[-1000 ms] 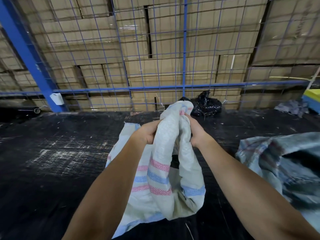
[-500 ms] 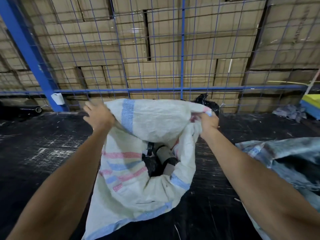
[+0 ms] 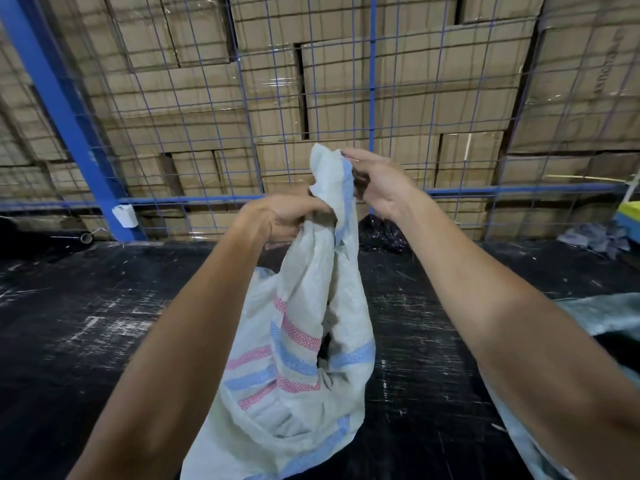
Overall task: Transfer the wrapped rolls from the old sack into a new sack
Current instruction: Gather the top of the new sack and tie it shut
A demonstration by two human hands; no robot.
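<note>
Both hands (image 3: 280, 216) (fingers (image 3: 349, 154)) round sack neck (image 3: 329, 216)

Half a second ago the striped woven sack (image 3: 294, 348) is spread wide open between the two hands, with dark wrapped rolls showing inside; now its mouth is gathered into a narrow neck and the rolls are out of sight. The left hand (image 3: 280, 220) has come in from the far left rim to bunch the neck at the centre. The right hand (image 3: 377, 183) has risen above the left, its fingers loosely on the sack's top flap.
</note>
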